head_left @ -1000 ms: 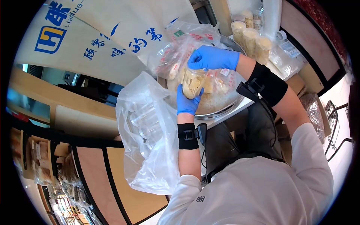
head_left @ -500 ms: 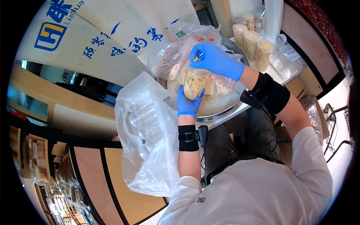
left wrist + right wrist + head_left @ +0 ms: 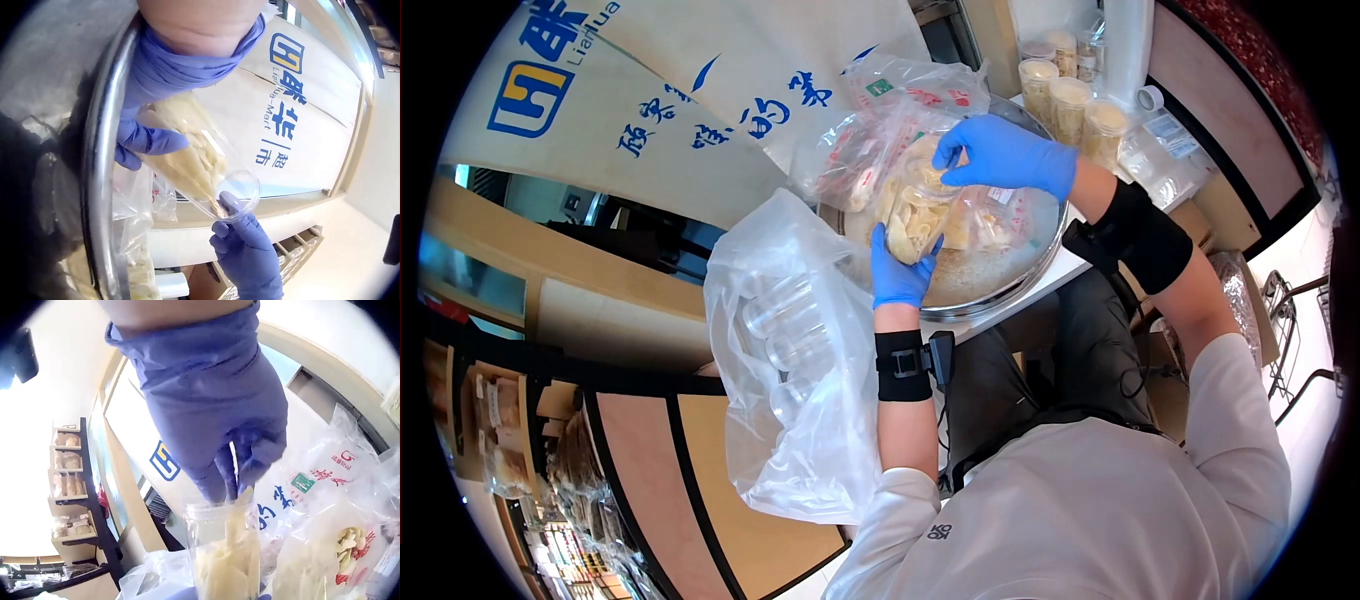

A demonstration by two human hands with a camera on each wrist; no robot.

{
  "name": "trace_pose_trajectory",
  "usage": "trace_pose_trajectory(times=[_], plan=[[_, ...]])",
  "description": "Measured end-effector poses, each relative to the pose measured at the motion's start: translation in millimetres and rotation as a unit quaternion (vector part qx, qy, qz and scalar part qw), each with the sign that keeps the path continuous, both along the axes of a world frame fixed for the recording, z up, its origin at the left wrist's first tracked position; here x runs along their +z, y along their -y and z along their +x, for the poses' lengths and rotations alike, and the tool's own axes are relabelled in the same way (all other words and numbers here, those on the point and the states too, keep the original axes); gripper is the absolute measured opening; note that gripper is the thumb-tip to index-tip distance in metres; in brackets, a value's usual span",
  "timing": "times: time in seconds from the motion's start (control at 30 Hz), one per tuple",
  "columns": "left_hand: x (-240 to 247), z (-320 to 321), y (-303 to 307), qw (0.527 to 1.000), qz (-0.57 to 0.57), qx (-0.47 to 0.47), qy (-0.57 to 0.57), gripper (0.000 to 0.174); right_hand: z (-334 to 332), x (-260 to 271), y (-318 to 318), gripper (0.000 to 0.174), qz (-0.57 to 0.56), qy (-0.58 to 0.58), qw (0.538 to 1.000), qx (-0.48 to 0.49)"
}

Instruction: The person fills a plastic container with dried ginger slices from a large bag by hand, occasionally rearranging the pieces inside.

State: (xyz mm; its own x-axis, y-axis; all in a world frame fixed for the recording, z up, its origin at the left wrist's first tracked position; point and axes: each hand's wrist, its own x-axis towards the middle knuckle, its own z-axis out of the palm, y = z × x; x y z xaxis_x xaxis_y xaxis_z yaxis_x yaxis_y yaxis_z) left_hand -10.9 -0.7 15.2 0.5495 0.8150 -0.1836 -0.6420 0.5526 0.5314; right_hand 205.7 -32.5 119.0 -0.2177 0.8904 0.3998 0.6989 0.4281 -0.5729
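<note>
My blue-gloved left hand (image 3: pixel 900 278) grips the lower part of a clear plastic jar (image 3: pixel 201 550), its fingers around the side. The jar is tilted and uncapped, filled with pale yellow, flat slices (image 3: pixel 199 153). At the jar's mouth is my gloved right hand (image 3: pixel 1012 155); its thumb and fingers pinch a pale yellow slice (image 3: pixel 239 515) that reaches down into the jar. Below both hands lies a wide round metal pan (image 3: pixel 990 300), with printed clear plastic bags (image 3: pixel 850 165) in it and over its far edge.
Several filled jars (image 3: pixel 1104 122) stand at the back right of the table, beside a clear packet (image 3: pixel 1165 140) and a tape roll (image 3: pixel 1149 97). On the left hangs a large translucent bag (image 3: pixel 800 440) of empty clear jars. A printed white sheet (image 3: pixel 660 60) lies beyond.
The right hand lifted off the jar's mouth a little, then shifted to the right with its fingers back at the rim. The left hand keeps its hold, with the jar slightly more tilted.
</note>
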Motion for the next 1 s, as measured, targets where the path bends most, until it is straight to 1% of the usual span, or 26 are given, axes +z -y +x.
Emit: trace_pose_trajectory(times=[0.07, 0.1, 0.17, 0.3, 0.37, 0.4, 0.47, 0.5, 0.57, 0.6, 0.67, 0.73, 0.8, 0.87, 0.9, 0.97, 1.0], plan=[[1, -1, -1, 1.000, -0.031, 0.002, -0.005, 0.042, 7, 2, 3, 0.027, -0.079, -0.012, 0.992, 0.093], [0, -1, -1, 1.000, -0.030, 0.003, -0.006, 0.042, 7, 10, 9, 0.027, -0.079, -0.012, 0.992, 0.094], [-1, 1, -1, 1.000, -0.008, -0.003, 0.006, 0.045, 10, 25, 24, 0.029, -0.154, -0.014, 0.979, 0.130], [-3, 1, -2, 1.000, -0.023, -0.018, 0.009, 0.047, 13, 30, 33, 0.027, -0.177, 0.015, 0.974, 0.142], [-4, 0, -3, 0.999, -0.023, -0.022, 0.013, 0.048, 12, 21, 26, 0.024, -0.138, -0.018, 0.975, 0.174], [-5, 0, -3, 0.999, -0.022, -0.021, 0.013, 0.048, 11, 17, 25, 0.024, -0.137, -0.018, 0.975, 0.175], [-4, 1, -1, 1.000, 0.019, -0.007, -0.012, 0.048, 6, 9, 22, 0.021, -0.066, -0.108, 0.988, 0.085], [-3, 1, 0, 1.000, 0.020, -0.006, -0.012, 0.048, 2, 1, 19, 0.021, -0.065, -0.108, 0.988, 0.085], [1, 2, 1, 1.000, -0.014, 0.008, -0.005, 0.049, -8, -11, 16, 0.019, -0.119, -0.266, 0.957, 0.002], [-1, 2, 0, 1.000, -0.013, 0.008, -0.005, 0.049, -18, -5, 25, 0.019, -0.118, -0.265, 0.957, 0.001], [0, 2, -1, 0.999, -0.024, 0.022, -0.013, 0.051, -33, 4, 42, 0.018, -0.205, -0.388, 0.897, -0.061], [1, -1, 2, 0.999, -0.003, 0.020, -0.036, 0.052, -31, -5, 35, 0.020, -0.221, -0.388, 0.892, -0.064], [2, -2, 3, 0.998, 0.019, 0.018, -0.058, 0.053, -32, -4, 34, 0.022, -0.236, -0.388, 0.888, -0.066], [0, -1, 2, 0.997, 0.031, 0.019, -0.071, 0.053, -29, 2, 38, 0.025, -0.266, -0.244, 0.932, -0.019], [-3, -1, 1, 0.997, 0.032, 0.018, -0.070, 0.053, -27, 0, 37, 0.025, -0.266, -0.243, 0.933, -0.020], [-6, 0, -1, 0.993, 0.055, 0.014, -0.103, 0.053, -20, -4, 33, 0.027, -0.298, -0.201, 0.932, 0.040], [-5, 0, -1, 0.993, 0.055, 0.014, -0.102, 0.053, -18, -4, 33, 0.027, -0.298, -0.200, 0.933, 0.040]])
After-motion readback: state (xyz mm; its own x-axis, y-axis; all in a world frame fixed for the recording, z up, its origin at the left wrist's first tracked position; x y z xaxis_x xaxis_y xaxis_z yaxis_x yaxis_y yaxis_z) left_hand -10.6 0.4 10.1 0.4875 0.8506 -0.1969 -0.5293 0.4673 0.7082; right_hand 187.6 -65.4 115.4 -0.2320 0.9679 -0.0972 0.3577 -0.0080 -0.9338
